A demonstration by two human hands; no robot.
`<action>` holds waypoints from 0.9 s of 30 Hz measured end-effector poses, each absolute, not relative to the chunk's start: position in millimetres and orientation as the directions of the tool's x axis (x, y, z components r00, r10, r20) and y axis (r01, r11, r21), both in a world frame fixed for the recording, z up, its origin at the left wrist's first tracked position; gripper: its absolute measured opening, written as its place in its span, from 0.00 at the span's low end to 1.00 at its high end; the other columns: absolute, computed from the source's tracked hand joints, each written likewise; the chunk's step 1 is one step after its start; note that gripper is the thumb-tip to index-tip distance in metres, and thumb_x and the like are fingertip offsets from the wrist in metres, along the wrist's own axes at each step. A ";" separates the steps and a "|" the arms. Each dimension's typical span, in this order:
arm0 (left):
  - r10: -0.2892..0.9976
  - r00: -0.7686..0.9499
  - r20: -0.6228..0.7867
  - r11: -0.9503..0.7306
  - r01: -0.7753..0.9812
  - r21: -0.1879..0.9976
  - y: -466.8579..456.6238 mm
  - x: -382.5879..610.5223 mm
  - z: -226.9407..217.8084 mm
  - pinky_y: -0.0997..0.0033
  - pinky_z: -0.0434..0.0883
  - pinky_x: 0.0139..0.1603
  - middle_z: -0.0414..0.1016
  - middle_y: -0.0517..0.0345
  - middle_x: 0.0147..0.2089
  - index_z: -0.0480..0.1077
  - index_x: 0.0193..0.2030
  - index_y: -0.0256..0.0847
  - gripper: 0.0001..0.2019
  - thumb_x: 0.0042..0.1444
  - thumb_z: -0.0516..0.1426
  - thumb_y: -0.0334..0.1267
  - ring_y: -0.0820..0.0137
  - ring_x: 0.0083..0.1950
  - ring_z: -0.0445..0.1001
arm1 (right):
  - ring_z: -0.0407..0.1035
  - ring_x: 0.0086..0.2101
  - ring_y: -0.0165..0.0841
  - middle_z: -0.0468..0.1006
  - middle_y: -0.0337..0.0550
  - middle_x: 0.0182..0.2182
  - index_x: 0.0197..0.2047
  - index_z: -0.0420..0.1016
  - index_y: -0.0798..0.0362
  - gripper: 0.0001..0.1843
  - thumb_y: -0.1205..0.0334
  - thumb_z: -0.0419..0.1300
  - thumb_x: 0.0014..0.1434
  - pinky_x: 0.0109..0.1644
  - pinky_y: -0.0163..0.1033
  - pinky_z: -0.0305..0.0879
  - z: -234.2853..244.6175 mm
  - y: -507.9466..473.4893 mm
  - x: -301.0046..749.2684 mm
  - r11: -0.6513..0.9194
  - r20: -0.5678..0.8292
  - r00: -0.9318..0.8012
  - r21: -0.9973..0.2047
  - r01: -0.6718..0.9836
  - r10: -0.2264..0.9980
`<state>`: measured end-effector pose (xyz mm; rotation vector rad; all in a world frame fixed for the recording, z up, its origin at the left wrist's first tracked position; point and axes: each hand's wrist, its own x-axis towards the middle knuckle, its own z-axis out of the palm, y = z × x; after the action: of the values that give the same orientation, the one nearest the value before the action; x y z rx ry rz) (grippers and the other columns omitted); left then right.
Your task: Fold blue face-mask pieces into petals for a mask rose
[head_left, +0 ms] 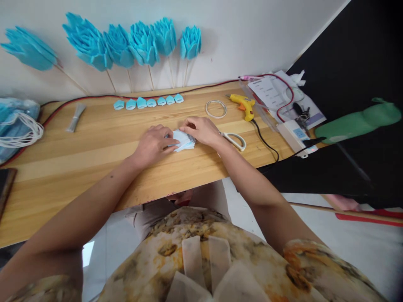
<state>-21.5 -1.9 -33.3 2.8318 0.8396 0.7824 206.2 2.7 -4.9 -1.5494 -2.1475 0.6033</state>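
Note:
On the wooden tabletop in front of me lies a small stack of pale blue and white fabric-like pieces (185, 141). My left hand (154, 144) grips its left side, thumb and fingers closed on the edge. At the upper right of the stack is my right hand (201, 129), its fingers curled down onto the pieces; the fingertips are partly hidden. White-handled scissors (238, 142) lie just right of my right wrist, which covers part of them. Beyond my hands, several folded blue pieces (141, 102) stand in a row.
Several blue flowers on sticks (143, 44) lean against the wall. A tape roll (216, 109), a yellow glue gun (244, 105), a white power strip (297, 138) and a green bottle (355, 121) are to the right. At left are clear sticks (76, 117) and white cord (22, 130).

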 end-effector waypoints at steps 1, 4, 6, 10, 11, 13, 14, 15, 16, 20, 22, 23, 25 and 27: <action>0.531 0.716 0.454 -0.846 0.483 0.228 -2.2 -21.3 -33.1 0.60 0.66 0.41 0.80 0.50 0.40 0.82 0.41 0.45 0.13 0.65 0.57 0.46 0.61 0.41 0.73 | 0.66 0.32 0.30 0.80 0.40 0.33 0.36 0.78 0.53 0.10 0.55 0.60 0.63 0.36 0.36 0.53 -6.0 2.2 206.9 0.304 0.107 -0.303 -0.603 0.738 0.947; 0.567 0.673 0.475 -0.824 0.468 0.321 -3.3 -21.3 -30.8 0.59 0.68 0.43 0.81 0.50 0.41 0.81 0.41 0.45 0.12 0.65 0.57 0.45 0.62 0.42 0.75 | 0.67 0.33 0.30 0.79 0.40 0.34 0.35 0.78 0.53 0.06 0.61 0.60 0.61 0.38 0.36 0.56 -7.1 0.9 208.6 0.369 0.189 -0.330 -0.660 0.654 0.925; 0.634 0.588 0.503 -0.773 0.474 0.421 -3.6 -22.4 -27.5 0.59 0.70 0.46 0.81 0.52 0.41 0.80 0.41 0.44 0.12 0.66 0.57 0.45 0.63 0.42 0.76 | 0.67 0.33 0.30 0.79 0.40 0.33 0.35 0.77 0.53 0.08 0.60 0.59 0.62 0.40 0.36 0.58 -6.1 -0.1 208.9 0.411 0.248 -0.337 -0.678 0.609 0.908; 0.747 0.386 0.541 -0.660 0.527 0.535 -2.2 -25.7 -21.7 0.58 0.71 0.49 0.81 0.53 0.41 0.77 0.42 0.44 0.09 0.64 0.59 0.44 0.63 0.45 0.77 | 0.67 0.33 0.30 0.79 0.40 0.34 0.36 0.75 0.53 0.09 0.58 0.57 0.63 0.41 0.36 0.59 -2.8 -3.2 207.4 0.448 0.320 -0.318 -0.709 0.544 0.893; 0.754 0.368 0.544 -0.650 0.532 0.543 -1.4 -26.0 -21.4 0.58 0.71 0.50 0.81 0.53 0.42 0.77 0.44 0.44 0.09 0.63 0.60 0.45 0.62 0.45 0.77 | 0.67 0.33 0.30 0.79 0.40 0.34 0.36 0.75 0.53 0.09 0.57 0.58 0.63 0.41 0.36 0.59 -2.1 -4.1 206.6 0.445 0.323 -0.311 -0.722 0.530 0.894; 0.753 0.375 0.542 -0.653 0.527 0.543 0.1 -25.4 -22.2 0.57 0.71 0.51 0.81 0.53 0.44 0.77 0.48 0.44 0.12 0.62 0.61 0.46 0.61 0.47 0.77 | 0.67 0.33 0.30 0.78 0.39 0.33 0.36 0.75 0.53 0.09 0.57 0.58 0.63 0.40 0.36 0.59 -1.4 -5.7 205.0 0.432 0.314 -0.305 -0.748 0.503 0.899; 0.751 0.387 0.535 -0.657 0.525 0.542 0.8 -24.6 -23.0 0.57 0.71 0.51 0.81 0.52 0.44 0.77 0.50 0.45 0.14 0.61 0.62 0.46 0.61 0.47 0.76 | 0.67 0.32 0.29 0.78 0.39 0.33 0.36 0.75 0.53 0.10 0.56 0.58 0.63 0.39 0.36 0.59 -1.3 -6.3 204.3 0.423 0.303 -0.306 -0.761 0.492 0.902; 0.751 0.401 0.524 -0.658 0.523 0.542 1.4 -23.5 -23.8 0.57 0.70 0.51 0.81 0.52 0.44 0.77 0.51 0.45 0.14 0.61 0.62 0.47 0.60 0.47 0.76 | 0.67 0.32 0.29 0.78 0.39 0.32 0.37 0.75 0.53 0.10 0.55 0.58 0.63 0.39 0.36 0.59 -1.2 -6.8 203.7 0.410 0.287 -0.309 -0.772 0.485 0.907; 0.754 0.414 0.511 -0.656 0.521 0.546 1.7 -22.4 -24.5 0.57 0.70 0.50 0.81 0.52 0.43 0.77 0.50 0.45 0.14 0.61 0.62 0.47 0.60 0.47 0.76 | 0.67 0.32 0.29 0.78 0.39 0.32 0.37 0.75 0.53 0.11 0.55 0.58 0.63 0.39 0.35 0.59 -1.2 -7.2 203.3 0.395 0.268 -0.312 -0.782 0.483 0.911; 0.780 0.418 0.466 -0.626 0.517 0.583 1.6 -19.7 -25.3 0.61 0.68 0.42 0.80 0.55 0.33 0.79 0.37 0.44 0.10 0.62 0.61 0.46 0.65 0.36 0.74 | 0.68 0.33 0.29 0.79 0.40 0.34 0.40 0.77 0.53 0.14 0.52 0.56 0.65 0.39 0.35 0.60 -0.2 -7.9 204.1 0.364 0.225 -0.314 -0.781 0.508 0.922; 0.793 0.393 0.465 -0.609 0.510 0.608 0.9 -19.6 -24.6 0.62 0.67 0.40 0.79 0.57 0.31 0.78 0.33 0.43 0.11 0.63 0.60 0.45 0.67 0.33 0.73 | 0.70 0.34 0.29 0.80 0.40 0.35 0.45 0.78 0.53 0.17 0.51 0.53 0.67 0.40 0.34 0.61 1.3 -8.8 205.3 0.361 0.222 -0.311 -0.774 0.519 0.924; 0.798 0.384 0.465 -0.603 0.502 0.620 0.5 -19.7 -24.1 0.62 0.68 0.40 0.79 0.57 0.31 0.78 0.32 0.44 0.11 0.62 0.60 0.45 0.67 0.33 0.73 | 0.71 0.34 0.29 0.80 0.40 0.35 0.48 0.78 0.52 0.19 0.50 0.51 0.69 0.40 0.34 0.62 2.3 -9.4 205.9 0.359 0.220 -0.310 -0.775 0.520 0.925; 0.800 0.385 0.460 -0.599 0.482 0.639 0.0 -19.9 -23.5 0.63 0.68 0.40 0.80 0.57 0.31 0.78 0.32 0.44 0.11 0.62 0.61 0.45 0.67 0.33 0.74 | 0.73 0.35 0.29 0.81 0.40 0.36 0.53 0.77 0.51 0.22 0.50 0.47 0.71 0.41 0.34 0.63 4.3 -10.7 206.9 0.351 0.211 -0.312 -0.782 0.514 0.926; 0.799 0.391 0.458 -0.601 0.467 0.649 -0.3 -20.1 -23.4 0.64 0.68 0.40 0.79 0.57 0.31 0.77 0.32 0.44 0.10 0.61 0.61 0.44 0.67 0.33 0.74 | 0.74 0.36 0.30 0.81 0.41 0.36 0.56 0.76 0.51 0.24 0.49 0.45 0.72 0.42 0.34 0.64 5.7 -11.7 207.5 0.344 0.198 -0.318 -0.787 0.512 0.927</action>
<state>-20.1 -0.3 -23.4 2.2371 1.0897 1.0770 207.5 -11.7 5.7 -1.2543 -1.9575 0.8165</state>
